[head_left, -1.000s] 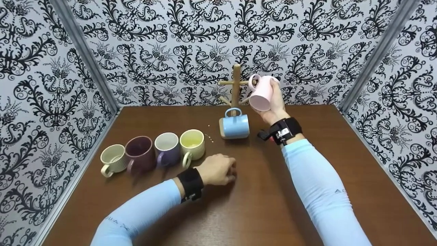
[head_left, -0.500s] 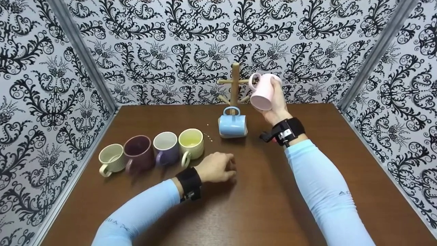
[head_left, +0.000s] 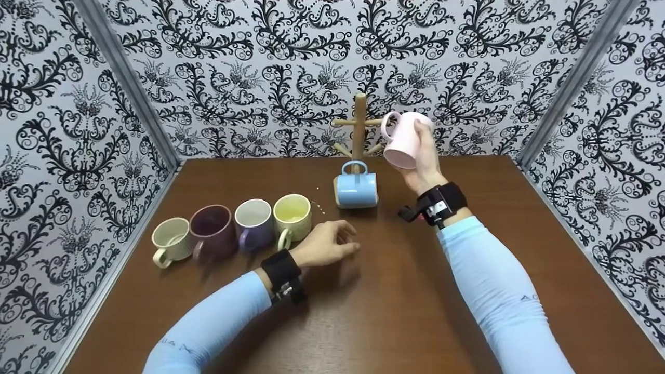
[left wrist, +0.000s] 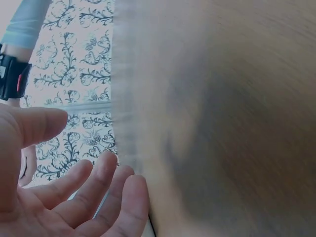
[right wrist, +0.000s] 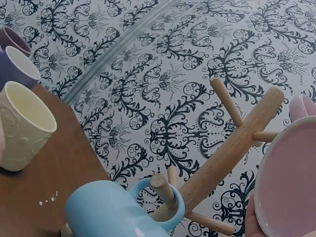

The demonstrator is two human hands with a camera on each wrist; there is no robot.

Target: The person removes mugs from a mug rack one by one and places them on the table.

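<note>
My right hand [head_left: 427, 163] grips a pink mug [head_left: 408, 137] by its body, tilted mouth-down, beside the wooden mug tree [head_left: 359, 110]. The mug's handle is close to the tip of the upper right peg; the right wrist view hides that tip behind the pink mug [right wrist: 291, 182], so I cannot tell whether it is inside the handle. On a lower front peg [right wrist: 163, 190] a light blue mug [right wrist: 108, 210] hangs sideways by its handle. Low over the table, my left hand [head_left: 323, 245] is beside the yellow mug [head_left: 292, 218], its fingers [left wrist: 103, 173] loosely bent and holding nothing.
Left of the yellow mug stand a purple mug [head_left: 254, 226], a maroon mug [head_left: 213, 234] and a cream mug [head_left: 173, 240] in a row. Small white specks [head_left: 319, 209] lie on the brown table [head_left: 395, 306]. Patterned panels [head_left: 234, 78] enclose the back and sides.
My right hand with the pink mug has shifted slightly to the right. My left hand has lifted a little and its fingers have loosened. The other mugs stay in place.
</note>
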